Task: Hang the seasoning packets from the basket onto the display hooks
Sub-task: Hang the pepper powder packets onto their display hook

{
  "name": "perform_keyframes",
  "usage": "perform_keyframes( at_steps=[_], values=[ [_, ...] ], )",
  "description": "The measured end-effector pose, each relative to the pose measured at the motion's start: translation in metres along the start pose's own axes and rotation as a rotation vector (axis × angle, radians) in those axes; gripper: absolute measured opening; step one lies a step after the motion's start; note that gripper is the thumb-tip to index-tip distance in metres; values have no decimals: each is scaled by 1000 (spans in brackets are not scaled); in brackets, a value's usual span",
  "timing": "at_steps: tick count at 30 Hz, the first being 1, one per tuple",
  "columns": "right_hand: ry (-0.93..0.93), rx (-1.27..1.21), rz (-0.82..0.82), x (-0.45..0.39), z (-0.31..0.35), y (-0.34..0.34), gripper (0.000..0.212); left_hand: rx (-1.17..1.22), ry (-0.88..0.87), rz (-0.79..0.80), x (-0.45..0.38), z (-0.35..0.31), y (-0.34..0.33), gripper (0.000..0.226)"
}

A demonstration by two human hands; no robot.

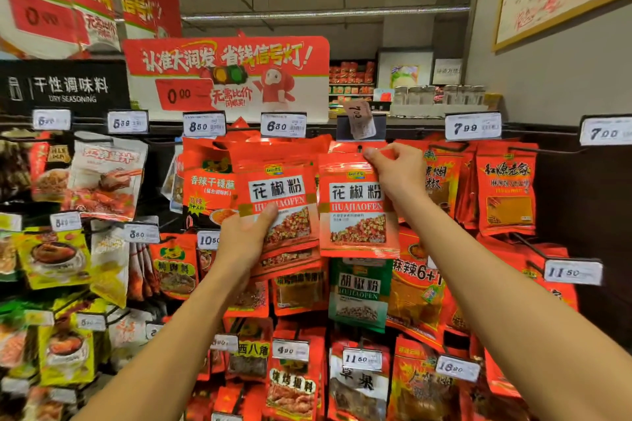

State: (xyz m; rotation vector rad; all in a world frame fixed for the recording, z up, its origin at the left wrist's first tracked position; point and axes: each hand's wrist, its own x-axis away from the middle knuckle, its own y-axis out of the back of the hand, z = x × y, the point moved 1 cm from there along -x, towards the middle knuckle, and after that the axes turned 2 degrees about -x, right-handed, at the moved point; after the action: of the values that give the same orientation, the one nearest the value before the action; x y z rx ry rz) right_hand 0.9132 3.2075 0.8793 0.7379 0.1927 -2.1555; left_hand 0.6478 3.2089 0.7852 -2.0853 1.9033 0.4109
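Two bare forearms reach up from the bottom of the view toward a wall of hanging seasoning packets. The left hand grips a fanned stack of red packets from below and from their left edge: the thumb lies across the front of the top packet, just under its white label, and the fingers are curled behind the stack, out of sight. The stack stands roughly upright, its lower edges stepped one below another, and it overlaps the packets hanging behind it.

Just to the right, touching or nearly touching that stack, a single red packet of the same print is held by the right hand. This hand pinches the packet's top right corner between thumb and fingertips, the remaining fingers curled close, so the packet hangs down and to the left of the grip. Its top edge sits level with a display hook, whose dark tip shows just left of the fingertips; whether the packet's hole is on the hook cannot be told.

Above that hook a price tag holder carries a crumpled, tilted slip. Farther along the same row are white price tags and more red packets on the right. A red promotional sign stands over the rack
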Motion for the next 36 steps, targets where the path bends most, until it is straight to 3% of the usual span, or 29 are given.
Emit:
perform_keyframes(
  at_steps=[3,6,12,17,21,27,29,32,34,36],
  values=[
    [-32,18,-74,-12,1,-2,17,-13,-23,-20,-3,-1,5,19],
    [-19,96,-98,-20,1,-6,18,-31,-48,13,-5,1,6,37],
    [0,193,-120,-34,-10,-16,27,-12,-94,47,-7,2,4,28],
    [42,348,-123,-49,-24,-26,31,-33,-48,66,-9,6,-4,48],
    [-24,502,-173,-62,-31,-42,41,-31,-18,92,-13,15,-12,51],
    [-51,579,-161,-84,-42,-56,40,20,-65,114,-13,26,-24,25],
    [-71,578,-149,-86,-41,-53,44,30,-74,144,-13,28,-26,8],
    [-87,500,-139,-72,-41,-37,47,60,-74,186,-13,28,-31,14],
    [-5,381,-193,-51,-43,-24,37,94,-45,224,-12,25,-35,12],
    [123,254,-182,-22,-44,-14,25,115,-35,257,-11,23,-41,28]
  ],
)
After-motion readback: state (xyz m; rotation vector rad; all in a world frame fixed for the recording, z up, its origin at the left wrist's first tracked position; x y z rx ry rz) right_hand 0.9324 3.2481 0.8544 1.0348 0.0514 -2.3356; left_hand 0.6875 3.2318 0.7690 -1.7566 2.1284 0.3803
